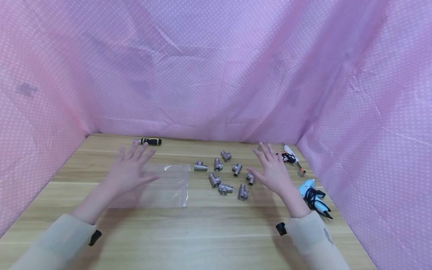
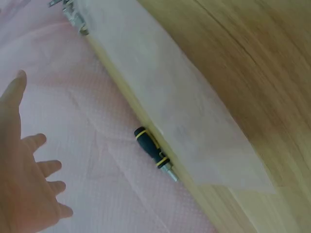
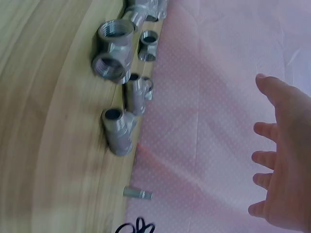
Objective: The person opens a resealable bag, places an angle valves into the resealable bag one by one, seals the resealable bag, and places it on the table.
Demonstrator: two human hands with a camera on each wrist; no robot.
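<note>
Both hands hover over a wooden table, fingers spread and holding nothing. My left hand is above a flat clear plastic bag, also seen in the left wrist view as a pale sheet. My right hand is just right of a group of several metal tee pipe fittings. In the right wrist view the fittings lie along the table, and the open right hand is apart from them. In the left wrist view the open left hand touches nothing.
A black and yellow screwdriver lies at the back edge. A white glue gun and a blue glue gun with a black cord lie at the right. A small metal nipple lies apart. Pink dotted cloth walls surround the table.
</note>
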